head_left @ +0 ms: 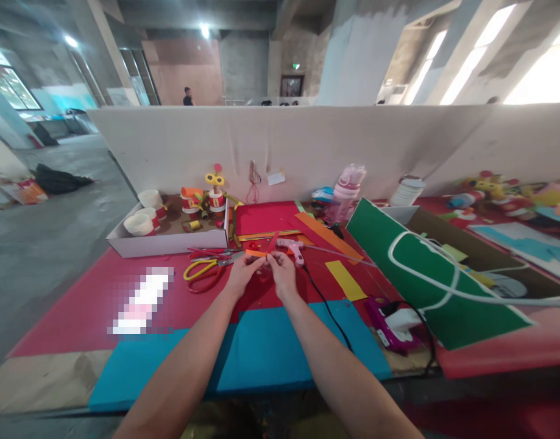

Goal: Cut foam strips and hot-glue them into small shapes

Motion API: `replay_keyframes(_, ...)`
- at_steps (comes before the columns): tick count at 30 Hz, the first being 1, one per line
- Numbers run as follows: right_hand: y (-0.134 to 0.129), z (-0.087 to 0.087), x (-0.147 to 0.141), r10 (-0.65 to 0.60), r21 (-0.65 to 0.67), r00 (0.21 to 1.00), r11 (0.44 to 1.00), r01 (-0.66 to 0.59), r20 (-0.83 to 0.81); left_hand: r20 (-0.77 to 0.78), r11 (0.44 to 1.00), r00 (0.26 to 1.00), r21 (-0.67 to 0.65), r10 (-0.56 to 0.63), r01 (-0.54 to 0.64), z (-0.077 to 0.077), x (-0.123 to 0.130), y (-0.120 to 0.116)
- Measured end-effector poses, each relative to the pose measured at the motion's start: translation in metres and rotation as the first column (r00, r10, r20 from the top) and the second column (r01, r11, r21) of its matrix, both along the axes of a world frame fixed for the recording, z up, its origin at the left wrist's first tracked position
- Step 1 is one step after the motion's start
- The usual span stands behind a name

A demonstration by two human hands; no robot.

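Observation:
My left hand (pixel 244 273) pinches a small orange paper strip (pixel 256 253) over the red table covering. My right hand (pixel 282 271) is closed at the strip's right end, fingertips close to those of the left; exactly how they overlap is hard to see. Just beyond them a narrow red paper strip (pixel 273 241) slants upward. A pink hot glue gun (pixel 294 249) lies right beside my right hand, its black cord running toward the front edge. Left of my left hand lie scissors (pixel 202 268) with yellow and red handles, blades pointing to the hand.
A shallow box (pixel 170 245) at the back left holds paper cups and a cup figure (pixel 216 196). Orange sheets (pixel 329 236) and a yellow piece (pixel 346 280) lie right. A purple power strip (pixel 389 326) and green board (pixel 412 274) stand further right; blue sheets (pixel 280 353) lie in front.

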State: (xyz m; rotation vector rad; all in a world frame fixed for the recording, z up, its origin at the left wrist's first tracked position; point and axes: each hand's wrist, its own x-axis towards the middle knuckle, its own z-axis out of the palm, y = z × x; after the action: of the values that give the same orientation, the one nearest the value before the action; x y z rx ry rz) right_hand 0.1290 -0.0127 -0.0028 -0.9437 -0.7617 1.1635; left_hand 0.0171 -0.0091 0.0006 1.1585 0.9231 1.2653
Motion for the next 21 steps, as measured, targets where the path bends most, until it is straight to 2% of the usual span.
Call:
replay_keyframes(4,-0.004,0.003,-0.004,0.064,0.030,0.995,0.997,-0.067,0.082,0.038,0.990,0.991,0.061,0.126,-0.128,0.003,-0.002,0.000)
replay_keyframes(10,-0.003,0.002,-0.001,0.121,-0.014,0.989,0.993,-0.120,0.086,0.020,0.982,0.982,0.034,0.187,-0.188,0.008,-0.003,-0.001)
replay_keyframes(16,0.004,-0.009,0.003,0.047,0.001,0.984,0.999,-0.048,0.170,0.046,0.992,0.991,-0.001,0.125,-0.125,0.007,-0.002,-0.003)
replay_keyframes(19,0.005,-0.010,0.003,0.029,0.010,0.979,0.999,-0.032,0.204,0.057,0.990,0.990,0.043,0.129,-0.131,0.005,-0.003,-0.001)
replay_keyframes(21,0.003,-0.008,0.001,0.054,-0.009,0.984,0.999,-0.053,0.168,0.057,0.987,0.988,0.069,0.143,-0.147,0.003,-0.003,0.000)
